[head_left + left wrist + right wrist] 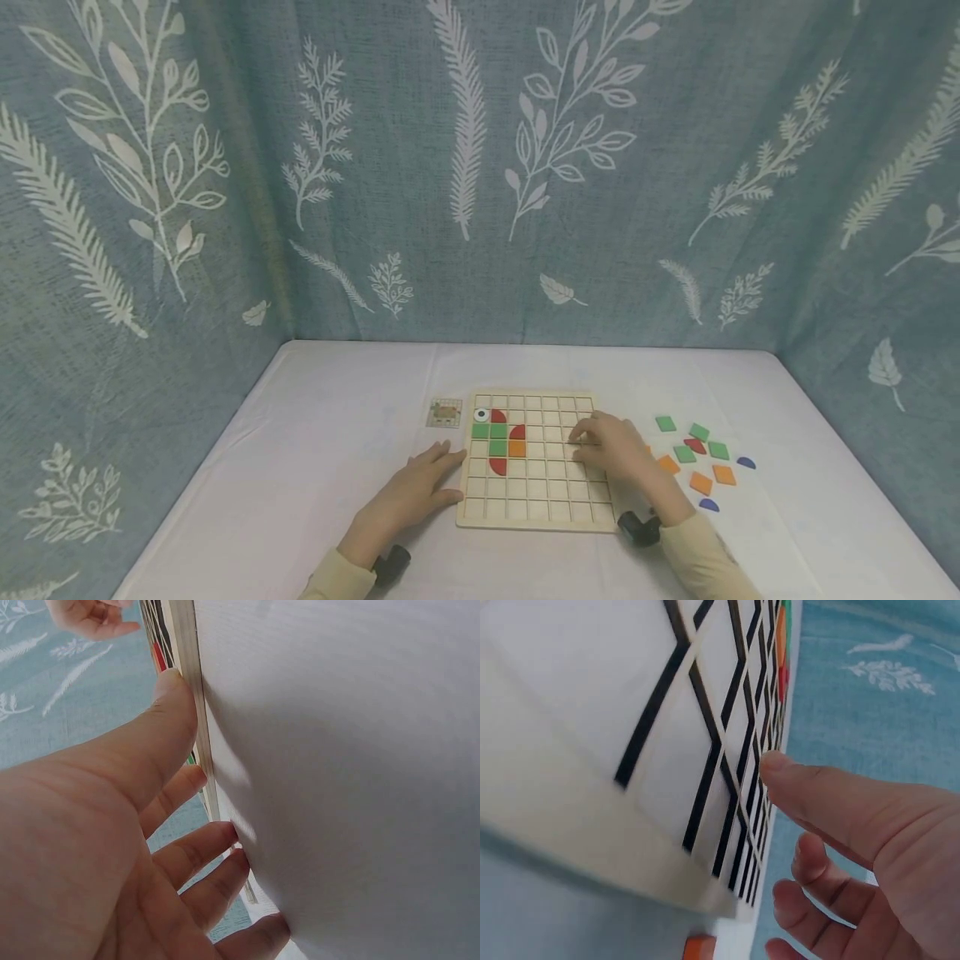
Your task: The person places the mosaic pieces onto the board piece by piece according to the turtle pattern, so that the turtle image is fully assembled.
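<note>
A wooden grid board (540, 510) lies on the white table. Its left part bears an eye tile (482, 415), several green squares (498, 448), an orange square (517, 449) and several red quarter-round tiles (498, 467). My left hand (420, 485) rests at the board's left edge; its thumb (176, 705) touches the rim and the fingers are spread. Over the board's right columns hovers my right hand (618, 450), thumb (817, 791) and fingers loosely bent and apart. No tile shows between them; the index finger is mostly hidden in the right wrist view.
A small picture card (445, 412) lies left of the board's top corner. Loose tiles are scattered to the right: green squares (665, 423), orange squares (701, 483), a red piece (695, 447) and blue half-rounds (708, 505). A patterned blue curtain (480, 283) hangs behind the table.
</note>
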`<state>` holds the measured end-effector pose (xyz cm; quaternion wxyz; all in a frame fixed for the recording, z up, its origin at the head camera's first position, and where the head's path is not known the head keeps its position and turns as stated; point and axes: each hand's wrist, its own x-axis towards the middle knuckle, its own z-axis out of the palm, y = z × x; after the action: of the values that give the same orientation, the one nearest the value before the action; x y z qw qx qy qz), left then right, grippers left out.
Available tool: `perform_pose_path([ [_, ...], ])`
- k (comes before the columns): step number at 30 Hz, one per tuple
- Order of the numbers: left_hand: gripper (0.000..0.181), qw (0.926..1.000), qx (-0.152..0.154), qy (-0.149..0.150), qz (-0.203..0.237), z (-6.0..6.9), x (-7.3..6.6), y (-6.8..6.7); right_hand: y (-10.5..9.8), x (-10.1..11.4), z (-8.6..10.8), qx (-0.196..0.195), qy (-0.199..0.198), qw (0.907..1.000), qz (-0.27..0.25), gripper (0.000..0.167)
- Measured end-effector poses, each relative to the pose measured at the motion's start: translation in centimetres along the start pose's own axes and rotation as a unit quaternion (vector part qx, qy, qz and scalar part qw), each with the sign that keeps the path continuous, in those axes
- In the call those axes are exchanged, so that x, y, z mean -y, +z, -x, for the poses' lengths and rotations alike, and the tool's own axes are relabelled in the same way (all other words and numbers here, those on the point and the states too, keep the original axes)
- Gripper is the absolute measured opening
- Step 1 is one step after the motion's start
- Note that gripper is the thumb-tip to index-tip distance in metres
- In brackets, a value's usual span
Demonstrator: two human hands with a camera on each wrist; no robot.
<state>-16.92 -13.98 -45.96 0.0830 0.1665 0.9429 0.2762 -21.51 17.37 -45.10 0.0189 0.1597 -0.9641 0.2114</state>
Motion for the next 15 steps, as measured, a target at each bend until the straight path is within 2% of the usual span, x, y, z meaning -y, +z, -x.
perform_pose_path([
  [6,0.063,1.0000,0.001,0.001,-0.005,0.0,0.1,0.0,-0.6,-1.5,0.7,0.005,-0.010,0.9991,-0.042,0.017],
  [15,0.063,0.9999,-0.004,0.009,-0.007,0.0,0.2,0.1,-2.0,-2.9,1.6,0.011,0.003,0.9983,-0.057,0.017],
])
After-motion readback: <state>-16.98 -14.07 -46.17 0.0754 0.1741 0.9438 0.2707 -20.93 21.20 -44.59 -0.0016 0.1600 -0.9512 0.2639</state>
